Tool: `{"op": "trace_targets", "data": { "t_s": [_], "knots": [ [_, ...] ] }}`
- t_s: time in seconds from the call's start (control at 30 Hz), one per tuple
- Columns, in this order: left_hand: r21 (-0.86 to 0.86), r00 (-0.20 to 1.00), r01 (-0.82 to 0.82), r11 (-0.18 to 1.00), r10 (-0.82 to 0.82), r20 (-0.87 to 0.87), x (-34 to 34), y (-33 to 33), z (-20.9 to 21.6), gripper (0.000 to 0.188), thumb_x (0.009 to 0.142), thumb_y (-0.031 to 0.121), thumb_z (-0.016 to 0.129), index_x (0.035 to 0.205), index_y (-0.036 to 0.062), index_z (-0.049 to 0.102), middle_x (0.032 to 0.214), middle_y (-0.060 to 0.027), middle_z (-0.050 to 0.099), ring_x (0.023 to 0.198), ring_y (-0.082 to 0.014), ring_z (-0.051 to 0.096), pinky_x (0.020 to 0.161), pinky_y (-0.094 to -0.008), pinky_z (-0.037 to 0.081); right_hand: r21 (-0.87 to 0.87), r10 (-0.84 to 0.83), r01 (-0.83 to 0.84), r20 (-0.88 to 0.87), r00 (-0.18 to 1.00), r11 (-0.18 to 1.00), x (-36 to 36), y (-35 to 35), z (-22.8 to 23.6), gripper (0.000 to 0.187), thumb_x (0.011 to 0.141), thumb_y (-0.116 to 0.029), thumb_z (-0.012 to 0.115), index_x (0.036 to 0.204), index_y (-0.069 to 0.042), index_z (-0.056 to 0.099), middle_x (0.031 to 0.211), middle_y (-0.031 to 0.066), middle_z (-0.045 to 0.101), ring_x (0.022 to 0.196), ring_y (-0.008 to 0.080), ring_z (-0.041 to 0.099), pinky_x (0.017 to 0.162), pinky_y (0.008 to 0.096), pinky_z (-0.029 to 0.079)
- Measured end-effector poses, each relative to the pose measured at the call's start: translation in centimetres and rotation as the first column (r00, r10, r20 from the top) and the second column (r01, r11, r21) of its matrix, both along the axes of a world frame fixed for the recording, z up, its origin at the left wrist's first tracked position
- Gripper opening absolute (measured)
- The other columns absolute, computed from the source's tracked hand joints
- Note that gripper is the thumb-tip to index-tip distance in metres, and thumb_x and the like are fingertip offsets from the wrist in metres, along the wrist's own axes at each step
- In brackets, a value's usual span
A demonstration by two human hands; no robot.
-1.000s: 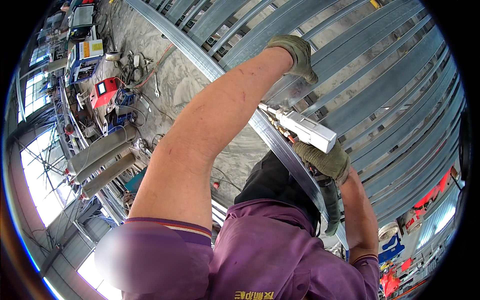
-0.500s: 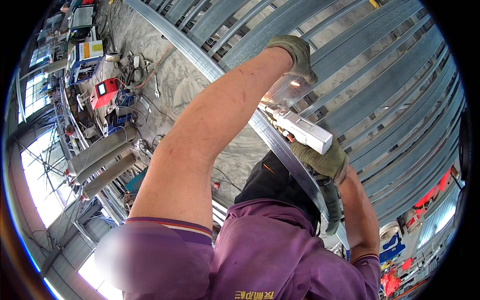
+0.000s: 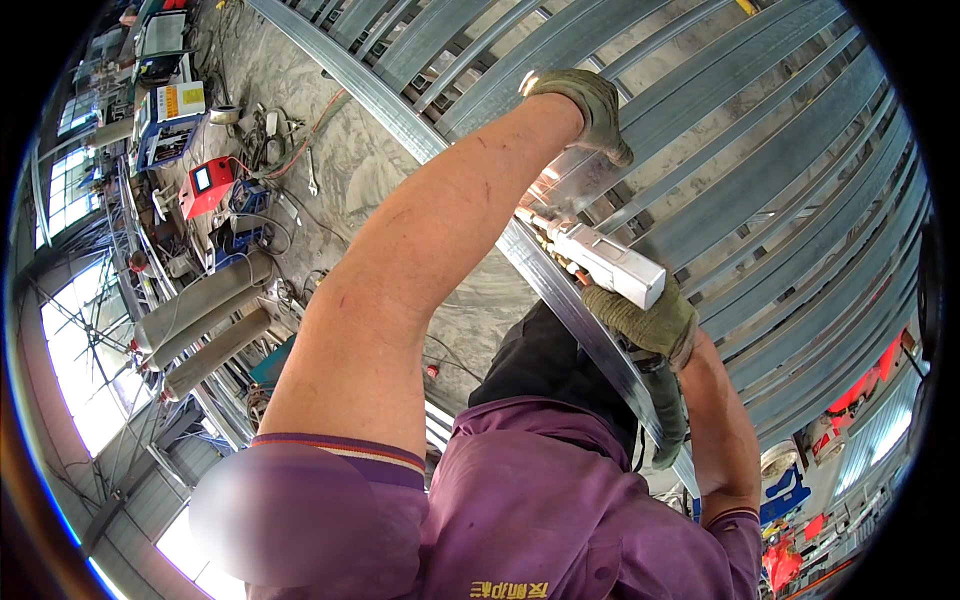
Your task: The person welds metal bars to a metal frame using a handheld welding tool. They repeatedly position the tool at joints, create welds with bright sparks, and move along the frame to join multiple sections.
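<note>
My right hand [image 3: 648, 318], in an olive-green work glove, is closed round the grip of a white handheld welding gun [image 3: 610, 264]. Its nozzle meets the junction of a long galvanized rail [image 3: 575, 335] and the metal slats, where an orange-pink glow and sparks show. My left hand [image 3: 590, 108], gloved alike, reaches across beyond the weld spot. Its fingers curl down over a metal slat [image 3: 580, 182]; my forearm and the glove hide part of that grip. A thick dark hose [image 3: 664, 415] hangs below the gun.
Parallel galvanized slats [image 3: 770, 190] spread away to the right. On the concrete floor at left lie cables and a wrench [image 3: 313, 172], near a red box with a screen [image 3: 207, 186]. Grey gas cylinders [image 3: 205, 310] lie farther down; a blue container [image 3: 785, 497] stands lower right.
The glow at the nozzle has shifted in shape, and a bright spot now shows at the left glove's edge. Both hands and the gun stay nearly in place.
</note>
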State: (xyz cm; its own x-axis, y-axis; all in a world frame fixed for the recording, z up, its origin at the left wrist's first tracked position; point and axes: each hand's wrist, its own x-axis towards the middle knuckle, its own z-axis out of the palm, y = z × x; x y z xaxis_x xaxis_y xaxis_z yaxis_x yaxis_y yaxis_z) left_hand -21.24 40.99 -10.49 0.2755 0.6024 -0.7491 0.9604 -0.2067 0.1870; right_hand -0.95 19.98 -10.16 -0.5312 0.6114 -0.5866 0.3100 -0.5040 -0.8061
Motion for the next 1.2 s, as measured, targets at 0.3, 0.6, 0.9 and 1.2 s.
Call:
{"op": "trace_targets", "data": {
  "t_s": [0.3, 0.6, 0.9, 1.2],
  "knots": [
    [-0.065, 1.000, 0.001, 0.998, -0.002, -0.028, 0.4, 0.3, 0.5, 0.080, 0.082, 0.069, 0.088, 0.136, 0.0098, 0.084, 0.134, -0.0159, 0.083, 0.122, -0.0358, 0.080, 0.107, -0.0502, 0.063, -0.023, -0.026, 0.026, -0.016, 1.000, 0.999, 0.3, -0.2, -0.1, 0.050, 0.100, -0.018, 0.092, 0.146, -0.006, 0.076, 0.136, 0.0115, 0.084, 0.123, 0.0203, 0.079, 0.102, 0.0352, 0.064],
    [-0.042, 0.999, -0.009, 0.999, 0.008, -0.031, 0.4, 0.1, 0.6, 0.082, 0.081, 0.068, 0.089, 0.138, 0.0096, 0.084, 0.137, -0.0165, 0.082, 0.125, -0.0366, 0.079, 0.108, -0.0507, 0.063, -0.115, -0.030, 0.032, 0.011, 0.999, 0.993, 0.4, 0.1, 0.8, 0.053, 0.099, -0.021, 0.092, 0.147, -0.006, 0.075, 0.137, 0.0127, 0.083, 0.122, 0.0207, 0.079, 0.103, 0.0360, 0.064],
    [-0.062, 0.999, 0.001, 0.998, -0.003, -0.034, 0.5, 0.4, 0.5, 0.080, 0.080, 0.069, 0.089, 0.135, 0.0102, 0.085, 0.134, -0.0161, 0.083, 0.123, -0.0358, 0.080, 0.107, -0.0499, 0.063, -0.110, -0.019, 0.024, 0.044, 0.999, 0.994, 1.0, 0.1, 0.8, 0.058, 0.097, -0.023, 0.094, 0.149, -0.007, 0.075, 0.137, 0.0124, 0.083, 0.122, 0.0202, 0.079, 0.104, 0.0361, 0.064],
    [-0.043, 1.000, -0.001, 0.999, 0.001, 0.003, 0.3, 0.2, 0.2, 0.076, 0.082, 0.067, 0.090, 0.125, 0.0040, 0.087, 0.118, -0.0175, 0.085, 0.109, -0.0347, 0.082, 0.097, -0.0485, 0.065, -0.070, 0.021, -0.016, 0.074, 0.997, 0.997, 1.4, 0.2, 0.9, 0.055, 0.098, -0.028, 0.093, 0.147, -0.009, 0.076, 0.134, 0.0131, 0.084, 0.120, 0.0215, 0.080, 0.101, 0.0381, 0.064]
  ]
}}
